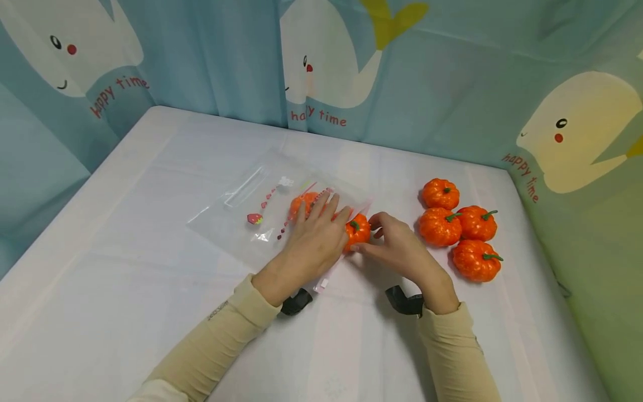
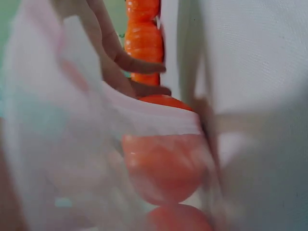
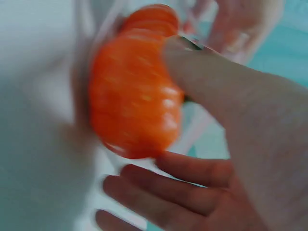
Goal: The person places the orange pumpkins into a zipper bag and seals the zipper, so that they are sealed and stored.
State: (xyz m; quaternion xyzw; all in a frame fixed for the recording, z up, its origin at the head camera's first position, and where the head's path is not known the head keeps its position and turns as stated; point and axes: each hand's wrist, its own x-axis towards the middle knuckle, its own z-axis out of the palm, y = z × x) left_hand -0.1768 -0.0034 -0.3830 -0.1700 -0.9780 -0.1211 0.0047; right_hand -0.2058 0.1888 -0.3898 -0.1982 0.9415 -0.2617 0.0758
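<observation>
A clear plastic bag (image 1: 236, 206) with a pink-edged mouth and small printed pictures lies on the table. An orange toy pumpkin (image 1: 303, 205) shows through its film. My left hand (image 1: 316, 240) lies over the bag near the mouth, fingers spread and fairly straight; its thumb is hidden. At the mouth, another small pumpkin (image 3: 137, 96) is partly under the film in the left wrist view (image 2: 163, 163). My right hand (image 1: 397, 245) holds this one from the right between thumb and index finger, the other fingers extended below it in the right wrist view.
Several more orange pumpkins with green stems (image 1: 439, 227) stand grouped on the right of the white table (image 1: 125, 279). A blue-green curtain (image 1: 442, 84) printed with whales hangs behind and beside the table. Black curved pieces (image 1: 402, 301) sit at both wrists.
</observation>
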